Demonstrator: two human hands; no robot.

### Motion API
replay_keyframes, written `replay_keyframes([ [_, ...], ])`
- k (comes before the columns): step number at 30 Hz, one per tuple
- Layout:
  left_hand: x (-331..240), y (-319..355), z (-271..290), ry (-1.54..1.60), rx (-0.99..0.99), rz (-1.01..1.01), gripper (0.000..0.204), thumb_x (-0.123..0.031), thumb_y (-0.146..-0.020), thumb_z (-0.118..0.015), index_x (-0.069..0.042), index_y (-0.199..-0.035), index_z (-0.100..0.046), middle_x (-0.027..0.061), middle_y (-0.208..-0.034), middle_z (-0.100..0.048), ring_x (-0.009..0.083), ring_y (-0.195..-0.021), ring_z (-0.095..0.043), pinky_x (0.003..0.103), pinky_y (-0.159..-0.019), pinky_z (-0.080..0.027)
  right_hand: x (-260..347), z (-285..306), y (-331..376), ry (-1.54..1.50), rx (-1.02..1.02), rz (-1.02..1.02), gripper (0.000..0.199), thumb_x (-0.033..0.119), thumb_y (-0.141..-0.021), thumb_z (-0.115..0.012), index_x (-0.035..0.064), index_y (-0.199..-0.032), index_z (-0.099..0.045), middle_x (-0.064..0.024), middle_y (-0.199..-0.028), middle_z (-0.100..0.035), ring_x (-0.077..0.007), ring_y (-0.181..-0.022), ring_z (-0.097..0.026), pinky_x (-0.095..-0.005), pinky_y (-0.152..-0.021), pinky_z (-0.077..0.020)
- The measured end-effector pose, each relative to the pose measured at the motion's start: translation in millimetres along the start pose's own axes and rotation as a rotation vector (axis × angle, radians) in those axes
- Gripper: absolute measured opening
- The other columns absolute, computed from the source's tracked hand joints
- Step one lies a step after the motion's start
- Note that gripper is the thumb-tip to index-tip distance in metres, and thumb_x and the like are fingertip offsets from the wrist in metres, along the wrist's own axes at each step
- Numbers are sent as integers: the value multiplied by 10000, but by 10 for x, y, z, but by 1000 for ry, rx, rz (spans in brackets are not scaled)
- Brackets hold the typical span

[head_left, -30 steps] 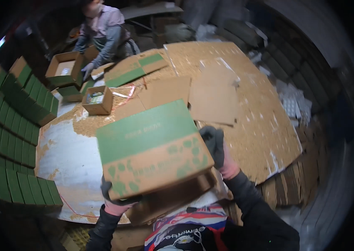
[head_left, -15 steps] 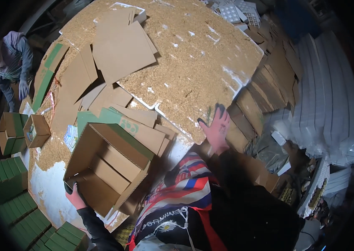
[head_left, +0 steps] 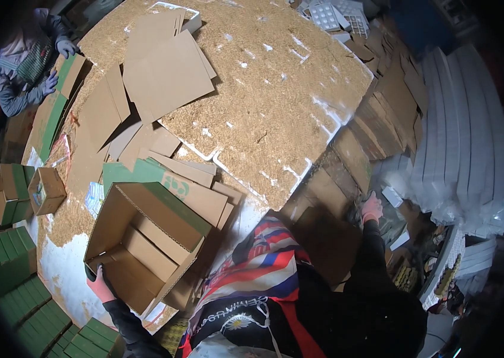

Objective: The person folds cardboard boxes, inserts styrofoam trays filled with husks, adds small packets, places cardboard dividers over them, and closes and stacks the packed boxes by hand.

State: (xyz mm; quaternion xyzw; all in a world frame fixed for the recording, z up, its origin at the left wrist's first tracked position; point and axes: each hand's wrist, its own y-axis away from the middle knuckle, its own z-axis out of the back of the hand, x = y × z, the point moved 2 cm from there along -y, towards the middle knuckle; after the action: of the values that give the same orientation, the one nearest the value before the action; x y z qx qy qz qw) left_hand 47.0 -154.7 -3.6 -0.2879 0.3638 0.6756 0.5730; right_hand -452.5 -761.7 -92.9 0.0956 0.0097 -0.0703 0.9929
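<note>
An open green and brown cardboard box (head_left: 144,244) lies on its side near the table's front edge, its mouth facing up toward me. My left hand (head_left: 100,285), in a pink and black glove, grips the box's lower left rim. My right hand (head_left: 371,209), also gloved, reaches out to the right and touches a stack of flat cardboard sheets (head_left: 347,179) standing beside the table. Whether its fingers close on a sheet is hard to see.
The table (head_left: 270,101) is covered in sawdust, with loose flat cardboard sheets (head_left: 162,71) on it. Another person (head_left: 28,62) handles a box at the far left. Small open boxes (head_left: 43,190) and green box stacks (head_left: 7,268) stand left; white foam stacks (head_left: 466,155) stand right.
The box went from held up closed in both hands to lying open on the table. My right hand let go and reached right to the cardboard stack. My view swung rightward.
</note>
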Motion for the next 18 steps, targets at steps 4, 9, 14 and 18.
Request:
replay_keyframes([
  [4, 143, -39, 94, -74, -18, -37, 345, -42, -780, -621, 74, -1100, -563, 104, -989, -634, 173, -857, -584, 283, -788, -459, 1426, 140, 261, -39, -356, 781, 480, 216, -781, -558, 122, -1248, -501, -174, -1276, -440, -358, -1180, -405, -479, -999, -294],
  [9, 28, -23, 31, -86, -11, 54, 351, -70, -776, -642, 79, -1085, -568, 110, -996, -636, 186, -872, -583, 287, -803, -451, 3129, 2, -35, -162, -202, 971, 526, 472, -889, -433, 177, -1324, -437, -176, -1426, -292, -399, -1320, -222, -557, -1077, -115],
  [14, 162, -14, 163, -118, -63, 18, 319, -82, -782, -643, 73, -1053, -581, 103, -974, -638, 184, -855, -581, 286, -796, -451, 2954, -152, 1216, -23, -17, 1321, 451, 395, -878, -457, 208, -1289, -474, -150, -1391, -349, -368, -1299, -274, -583, -1069, -122],
  [18, -18, 51, 57, -38, -39, 17, 289, -77, -801, -610, 67, -1050, -582, 98, -951, -640, 174, -818, -583, 291, -756, -463, 2145, -236, 1564, -86, 41, 1454, 365, 309, -811, -549, 190, -1154, -578, -144, -1328, -408, -344, -1268, -324, -584, -1062, -137],
])
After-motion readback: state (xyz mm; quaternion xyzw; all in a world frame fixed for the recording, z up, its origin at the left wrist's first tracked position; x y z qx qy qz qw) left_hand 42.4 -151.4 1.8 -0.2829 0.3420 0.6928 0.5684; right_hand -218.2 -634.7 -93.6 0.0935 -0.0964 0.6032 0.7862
